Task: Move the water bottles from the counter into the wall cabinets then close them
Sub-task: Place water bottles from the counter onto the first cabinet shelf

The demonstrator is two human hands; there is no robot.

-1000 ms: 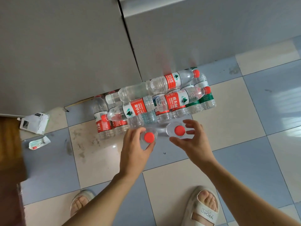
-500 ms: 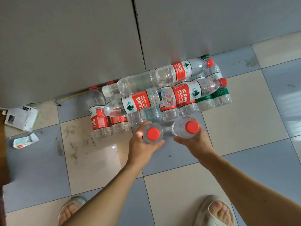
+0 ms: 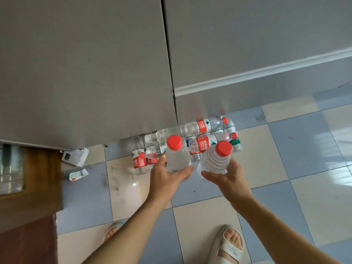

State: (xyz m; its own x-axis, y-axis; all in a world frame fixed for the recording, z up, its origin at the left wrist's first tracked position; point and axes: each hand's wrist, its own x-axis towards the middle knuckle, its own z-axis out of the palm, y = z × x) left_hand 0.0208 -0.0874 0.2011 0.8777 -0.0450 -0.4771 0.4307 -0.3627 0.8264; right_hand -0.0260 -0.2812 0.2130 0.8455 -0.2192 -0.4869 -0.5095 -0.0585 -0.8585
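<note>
1. At far left I see a brown wooden panel [image 3: 28,187], cut off by the frame edge.
2. Next come two bits of litter on the tiled floor [image 3: 266,206]: a torn white carton [image 3: 76,156] by the cabinet foot and a small flat wrapper [image 3: 78,174] just below it.
3. Two grey cabinet doors [image 3: 85,73] fill the top of my view, with a dark seam between them; both look closed.
4. The bottle pile [image 3: 190,138] lies on the floor against the cabinet base. I count roughly nine or ten clear bottles there, some upright, some lying across the top, most with red labels and one or two with green; overlap keeps me from an exact count.
5. My left hand [image 3: 167,180] is wrapped around the body of one bottle [image 3: 178,157], fingers closed on it, red cap up, held above the floor in front of the pile.
6. My right hand [image 3: 226,180] is clasped on a second bottle [image 3: 217,159], gripping its lower body; ribbed shoulder and red cap face the camera. The two held bottles are side by side, just apart.
7. Below, I see two feet in pale sandals: the left sandal [image 3: 112,231], mostly hidden by the forearm, and the right sandal [image 3: 227,246], with lettering on its strap.
</note>
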